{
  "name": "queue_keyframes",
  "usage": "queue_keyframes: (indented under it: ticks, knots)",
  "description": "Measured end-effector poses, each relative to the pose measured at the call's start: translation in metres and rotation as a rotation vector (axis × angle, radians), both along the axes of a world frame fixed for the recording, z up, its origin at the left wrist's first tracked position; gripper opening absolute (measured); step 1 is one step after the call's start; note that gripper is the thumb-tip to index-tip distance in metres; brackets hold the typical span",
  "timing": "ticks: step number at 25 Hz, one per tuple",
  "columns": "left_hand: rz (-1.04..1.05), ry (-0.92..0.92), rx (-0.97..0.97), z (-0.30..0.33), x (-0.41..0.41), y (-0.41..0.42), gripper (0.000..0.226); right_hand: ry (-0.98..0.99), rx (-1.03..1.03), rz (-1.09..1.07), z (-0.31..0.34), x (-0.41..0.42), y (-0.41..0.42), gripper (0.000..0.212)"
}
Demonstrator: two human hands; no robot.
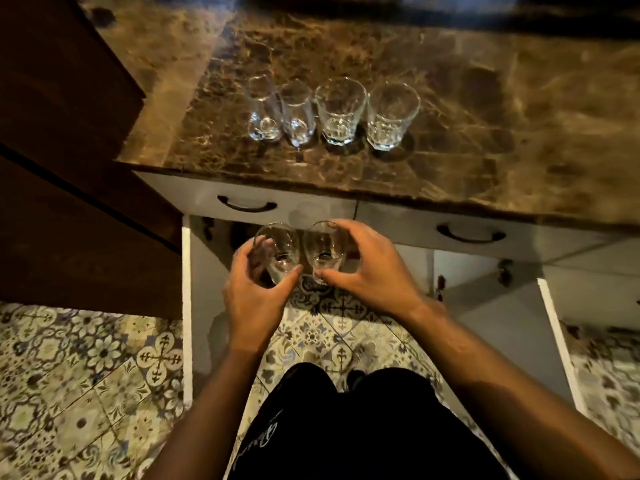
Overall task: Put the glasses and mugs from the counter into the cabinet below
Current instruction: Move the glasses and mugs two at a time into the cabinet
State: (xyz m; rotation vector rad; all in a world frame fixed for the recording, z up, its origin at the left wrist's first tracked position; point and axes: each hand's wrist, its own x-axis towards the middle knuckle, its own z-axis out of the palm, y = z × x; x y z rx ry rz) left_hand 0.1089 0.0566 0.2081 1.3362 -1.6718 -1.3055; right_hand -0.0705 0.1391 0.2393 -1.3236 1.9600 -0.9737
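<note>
Below the counter edge (311, 188), each hand's grip holds one glass, rims touching.

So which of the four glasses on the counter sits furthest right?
The wide tumbler at the row's right end; the matching tumbler is beside it, and both slim glasses stand further left.
</note>
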Motion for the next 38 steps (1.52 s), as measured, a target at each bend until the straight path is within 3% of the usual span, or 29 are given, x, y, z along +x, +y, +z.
queue_keyframes:
  ticks: [8, 15, 27, 29, 31, 36, 38]
  knots:
    - [-0.29, -0.14, 0.107, -0.087, -0.022, 0.031, 0.071, -0.067, 0.162, -0.356, -0.092, 0.0, 0.067, 0.071]
    - [-0.337, -0.191, 0.148, -0.191, -0.072, 0.074, 0.069, -0.111, 0.198, -0.503, -0.216, -0.051, 0.12, 0.073]
    - [-0.308, -0.111, 0.155, -0.462, -0.165, 0.108, 0.068, -0.161, 0.187, -0.527, -0.483, -0.154, 0.149, 0.068]
    - [-0.32, -0.107, 0.12, -0.479, -0.172, 0.103, 0.068, -0.169, 0.15, -0.562, -0.501, -0.16, 0.145, 0.069]
    - [-0.34, -0.143, 0.144, -0.594, -0.198, 0.105, 0.066, -0.129, 0.155, -0.638, -0.608, -0.175, 0.148, 0.071]
    - [-0.346, -0.163, -0.12, -0.663, -0.242, 0.078, 0.07, -0.04, 0.061, -0.696, -0.675, -0.202, 0.127, 0.077]
    - [-0.307, -0.065, -0.141, -0.71, -0.26, 0.069, 0.073, -0.024, 0.019, -0.733, -0.725, -0.217, 0.123, 0.074]
